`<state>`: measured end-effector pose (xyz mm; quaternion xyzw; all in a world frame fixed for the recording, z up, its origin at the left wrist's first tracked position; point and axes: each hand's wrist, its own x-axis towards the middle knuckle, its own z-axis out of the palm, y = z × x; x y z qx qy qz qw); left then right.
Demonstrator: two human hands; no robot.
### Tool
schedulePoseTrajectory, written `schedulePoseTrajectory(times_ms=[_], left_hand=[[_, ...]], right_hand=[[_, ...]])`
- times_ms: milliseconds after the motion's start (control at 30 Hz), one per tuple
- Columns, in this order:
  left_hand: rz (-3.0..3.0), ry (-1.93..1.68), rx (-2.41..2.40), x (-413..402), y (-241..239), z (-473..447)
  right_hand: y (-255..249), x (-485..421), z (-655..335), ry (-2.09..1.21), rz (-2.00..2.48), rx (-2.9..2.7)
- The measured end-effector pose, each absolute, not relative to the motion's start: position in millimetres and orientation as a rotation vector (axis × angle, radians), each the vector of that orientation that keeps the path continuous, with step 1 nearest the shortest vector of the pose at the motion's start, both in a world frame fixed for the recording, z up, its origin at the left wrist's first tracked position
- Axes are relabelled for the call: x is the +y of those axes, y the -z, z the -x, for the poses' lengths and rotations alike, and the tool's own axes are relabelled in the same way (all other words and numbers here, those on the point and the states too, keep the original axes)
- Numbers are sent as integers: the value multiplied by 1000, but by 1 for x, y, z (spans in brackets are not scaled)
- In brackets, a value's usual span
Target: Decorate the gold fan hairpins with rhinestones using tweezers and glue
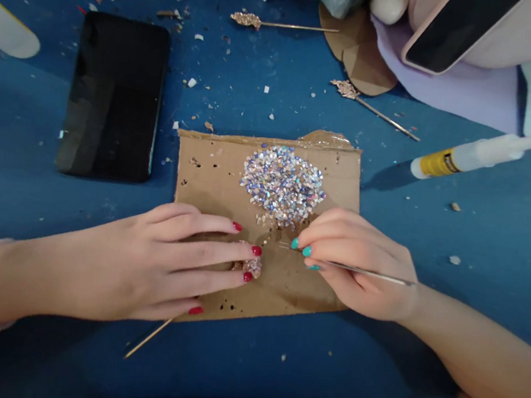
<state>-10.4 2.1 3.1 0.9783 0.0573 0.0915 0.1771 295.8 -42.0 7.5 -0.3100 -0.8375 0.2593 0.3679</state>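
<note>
A piece of brown cardboard point(210, 173) lies on the blue table with a pile of shiny glitter flakes point(282, 185) on it. My left hand point(161, 263) lies flat on the cardboard, fingers stretched out and pressing down a small glittered ornament point(252, 266) on a thin wooden stick point(148, 338) that juts out below the hand. My right hand point(354, 261) is closed in a pinch on a thin metal needle tool point(372, 274), its tip pointing left toward the ornament just below the glitter pile.
A black phone point(113, 96) lies left of the cardboard. Two more glittered sticks point(281, 25) point(377, 111) lie behind it. A glue bottle point(474, 153) lies at the right. Bags, a second phone point(455, 28) and paper crowd the far edge. Small scraps dot the table.
</note>
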Motion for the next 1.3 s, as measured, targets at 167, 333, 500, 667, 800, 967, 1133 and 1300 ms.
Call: schedulePoseTrajectory(times_ms=[167, 333, 500, 667, 800, 967, 1133, 1300], left_hand=[[-2790, -259, 170, 3, -1, 9], [-2802, -262, 188, 3, -1, 6], [-2859, -297, 151, 5, -1, 5], [-2859, -336, 115, 6, 3, 6], [-2848, -338, 115, 7, 4, 7], [-2825, -308, 135, 6, 3, 9], [-2807, -320, 139, 5, 1, 8], [-2788, -290, 157, 5, -1, 8]], right_hand=[[-6, -41, -295, -625, 787, -2150], [-1, -41, -292, -515, 795, -2130], [6, -40, -289, -408, 805, -2112], [7, -39, -289, -324, 824, -2107], [3, -47, -292, -314, 860, -2112], [1, -65, -297, -328, 906, -2077], [2, -68, -297, -361, 895, -2109], [1, -64, -296, -386, 867, -2120]])
